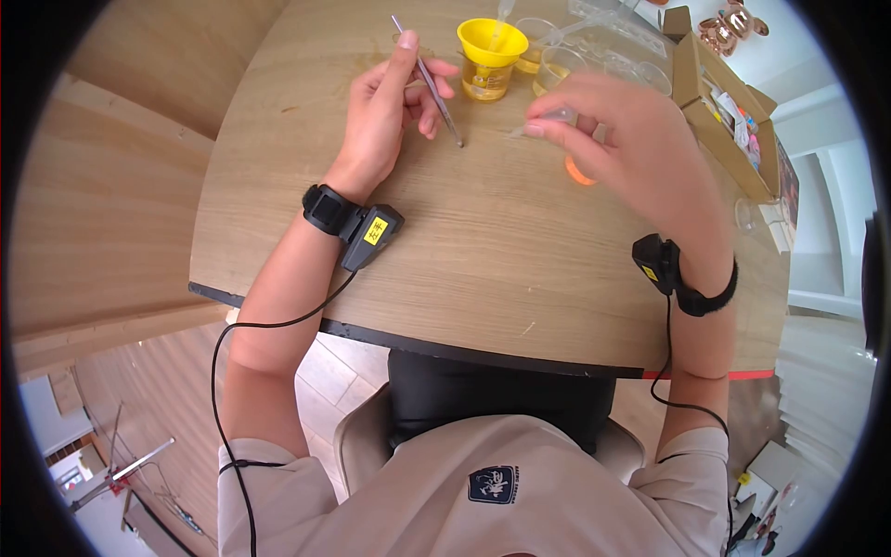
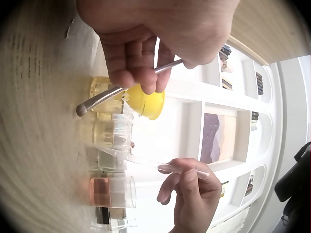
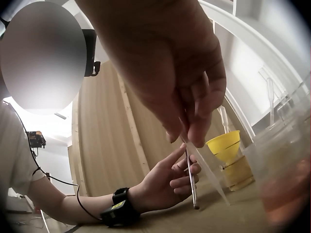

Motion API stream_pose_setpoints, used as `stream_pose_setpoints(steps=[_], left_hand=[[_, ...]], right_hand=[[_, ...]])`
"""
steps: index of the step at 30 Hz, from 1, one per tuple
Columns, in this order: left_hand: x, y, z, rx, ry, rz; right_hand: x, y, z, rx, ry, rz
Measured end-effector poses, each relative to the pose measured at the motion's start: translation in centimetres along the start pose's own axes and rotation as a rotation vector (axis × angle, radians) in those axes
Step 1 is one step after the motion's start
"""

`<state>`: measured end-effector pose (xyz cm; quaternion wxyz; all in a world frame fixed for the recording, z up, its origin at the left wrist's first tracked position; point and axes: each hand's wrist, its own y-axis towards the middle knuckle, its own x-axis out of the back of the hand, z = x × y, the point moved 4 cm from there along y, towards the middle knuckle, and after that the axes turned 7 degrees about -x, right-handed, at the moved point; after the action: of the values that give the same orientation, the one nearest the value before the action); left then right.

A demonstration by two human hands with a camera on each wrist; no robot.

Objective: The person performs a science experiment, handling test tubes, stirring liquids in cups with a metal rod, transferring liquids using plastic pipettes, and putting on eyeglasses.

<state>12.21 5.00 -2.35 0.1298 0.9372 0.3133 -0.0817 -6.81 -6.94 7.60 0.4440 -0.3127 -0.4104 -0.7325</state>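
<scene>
My left hand (image 1: pixel 379 125) holds a slim brush (image 2: pixel 99 101) with a metallic shaft, pinched at the thumb and slanting down. Its small dark bristle tip is low over the table, left of the middle. My right hand (image 1: pixel 626 139) pinches a clear plastic dropper pipette (image 3: pixel 212 175) by its bulb end, the thin tip pointing down and left toward the brush. Beyond both hands, a yellow funnel (image 1: pixel 492 58) sits on a beaker of yellow liquid (image 1: pixel 484 85). Under my right hand stands a clear cup with orange liquid (image 2: pixel 100 192), partly hidden in the head view.
A second pipette (image 1: pixel 502 13) stands in the funnel. Several clear cups, one of them a cup with yellowish liquid (image 1: pixel 560 63), stand right of it. A cardboard box (image 1: pixel 754 153) with small items lies at the right edge. Wood panels (image 1: pixel 111 167) rise on the left.
</scene>
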Motion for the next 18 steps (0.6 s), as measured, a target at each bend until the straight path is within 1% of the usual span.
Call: stream_pose_setpoints(steps=[2, 6, 8, 9, 11, 12, 14, 15, 17, 18], left_hand=[[0.1, -0.1, 0.0, 0.007, -0.003, -0.004], [0.0, -0.1, 0.0, -0.003, 0.005, -0.002], [0.0, 0.0, 0.0, 0.006, 0.012, -0.002], [0.0, 0.0, 0.0, 0.002, 0.007, 0.000], [0.0, 0.0, 0.0, -0.002, 0.000, -0.002], [0.0, -0.1, 0.0, 0.000, 0.006, -0.003], [-0.1, 0.1, -0.1, -0.001, 0.013, 0.003], [-0.1, 0.1, -0.1, 0.005, 0.007, 0.000], [-0.1, -0.1, -0.1, 0.013, 0.000, -0.007], [0.0, -0.1, -0.1, 0.005, 0.002, -0.004]], right_hand=[[0.4, -0.1, 0.3, -0.072, 0.013, 0.041], [0.3, -0.4, 0.3, -0.041, 0.011, 0.089], [0.7, -0.4, 0.4, -0.088, 0.048, 0.105], [1.1, -0.3, 0.4, -0.089, 0.049, 0.106], [2.1, 0.0, -0.2, -0.170, -0.053, 0.040], [1.7, 0.0, -0.9, -0.169, -0.053, 0.041], [0.6, -0.2, -1.5, 0.062, -0.129, -0.035], [0.9, -0.1, -1.1, 0.060, -0.130, -0.037], [1.2, 0.0, -0.4, -0.103, -0.029, 0.097], [0.8, 0.0, -0.6, -0.102, -0.029, 0.099]])
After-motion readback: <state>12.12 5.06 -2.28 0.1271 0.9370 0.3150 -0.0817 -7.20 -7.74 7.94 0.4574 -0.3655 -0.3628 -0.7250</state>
